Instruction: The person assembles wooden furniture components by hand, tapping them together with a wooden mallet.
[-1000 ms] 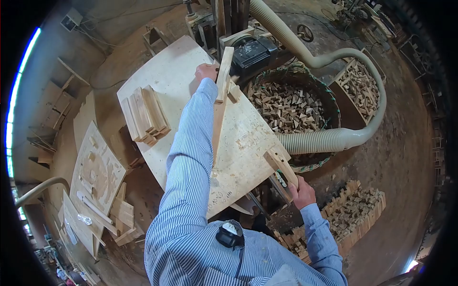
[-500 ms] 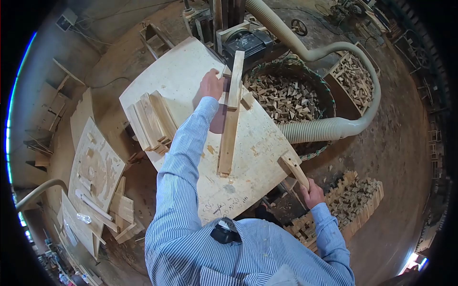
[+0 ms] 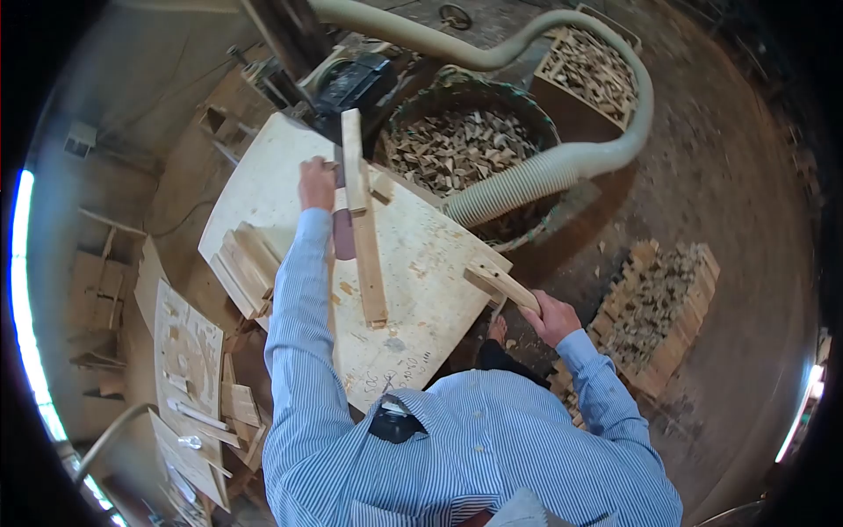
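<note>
My left hand [image 3: 317, 183] is closed at the far part of the pale worktable [image 3: 404, 303], fingers curled down beside a reddish-brown plate [image 3: 343, 235]. A narrow wooden strip [image 3: 332, 303] shows along my sleeve below that hand, mostly hidden by the forearm. To the right of the plate lies a long wooden guide bar [image 3: 369, 277], with another wooden bar [image 3: 353, 154] over its far end. My right hand [image 3: 553, 318] is wrapped round a wooden handle [image 3: 505, 285] at the table's right corner.
Several boards [image 3: 241, 263] are stacked on the table's left side. Behind it are a dark motor [image 3: 356, 81] and a basket [image 3: 551, 132] of wood offcuts. A ribbed hose [image 3: 527, 180] crosses the basket. Stacked wood blocks [image 3: 654, 307] stand on the floor at right.
The view has turned, so the table and basket appear farther left. My left hand remains beside the plate, and my right hand still grips the handle. More of the strip shows beside my left sleeve.
</note>
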`<act>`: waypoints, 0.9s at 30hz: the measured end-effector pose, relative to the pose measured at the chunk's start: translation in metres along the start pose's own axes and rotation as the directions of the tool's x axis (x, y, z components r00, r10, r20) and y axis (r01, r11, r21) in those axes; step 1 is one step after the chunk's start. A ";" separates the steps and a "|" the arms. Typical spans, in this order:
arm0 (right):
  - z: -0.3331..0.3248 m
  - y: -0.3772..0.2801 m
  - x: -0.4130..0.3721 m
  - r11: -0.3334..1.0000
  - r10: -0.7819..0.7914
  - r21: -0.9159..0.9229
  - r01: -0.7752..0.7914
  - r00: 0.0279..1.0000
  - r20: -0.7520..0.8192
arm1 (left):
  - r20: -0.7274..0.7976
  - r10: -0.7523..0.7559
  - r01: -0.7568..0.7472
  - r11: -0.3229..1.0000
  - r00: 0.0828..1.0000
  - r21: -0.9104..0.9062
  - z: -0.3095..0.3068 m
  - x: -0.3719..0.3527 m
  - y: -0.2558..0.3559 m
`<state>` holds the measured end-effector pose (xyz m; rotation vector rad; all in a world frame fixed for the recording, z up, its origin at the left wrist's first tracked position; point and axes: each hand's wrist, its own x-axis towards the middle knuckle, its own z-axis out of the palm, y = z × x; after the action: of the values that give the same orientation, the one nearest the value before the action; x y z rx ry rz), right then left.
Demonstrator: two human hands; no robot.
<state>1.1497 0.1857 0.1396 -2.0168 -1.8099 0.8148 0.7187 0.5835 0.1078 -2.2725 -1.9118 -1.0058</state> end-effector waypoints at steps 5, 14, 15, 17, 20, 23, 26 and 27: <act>-0.002 0.020 -0.003 0.992 -0.087 0.080 0.100 0.985 -0.147 | -0.077 -0.070 0.049 0.968 0.995 -0.246 -0.061 -0.064 0.089; -0.008 -0.018 0.016 0.717 -0.221 0.628 0.302 0.953 -0.206 | 0.304 0.348 -0.130 0.819 0.887 -0.558 -0.090 -0.238 0.308; -0.011 -0.022 0.018 0.697 -0.238 0.664 0.271 0.961 -0.142 | 0.340 0.348 -0.118 0.829 0.874 -0.546 -0.089 -0.246 0.323; -0.025 -0.021 0.023 0.690 -0.232 0.687 0.226 0.969 -0.085 | 0.368 0.308 -0.053 0.824 0.877 -0.564 -0.086 -0.256 0.337; -0.034 0.001 0.031 0.628 -0.263 0.767 0.130 0.963 0.052 | 0.422 0.313 -0.006 0.810 0.851 -0.586 -0.086 -0.262 0.346; -0.069 0.025 0.041 0.850 -0.262 0.524 0.046 0.900 0.347 | 0.431 0.337 -0.021 0.807 0.837 -0.590 -0.090 -0.277 0.341; -0.080 0.079 0.066 0.915 -0.363 0.327 0.238 0.840 0.404 | 0.428 0.272 0.016 0.829 0.862 -0.559 -0.096 -0.289 0.329; -0.113 0.081 0.074 0.949 -0.254 0.305 0.081 0.767 0.589 | 0.421 0.283 0.005 0.825 0.862 -0.566 -0.097 -0.292 0.325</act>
<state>1.2850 0.2617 0.1674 -1.4702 -2.0185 1.7176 0.9468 0.2046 0.1736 -3.2262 -1.6876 -1.1660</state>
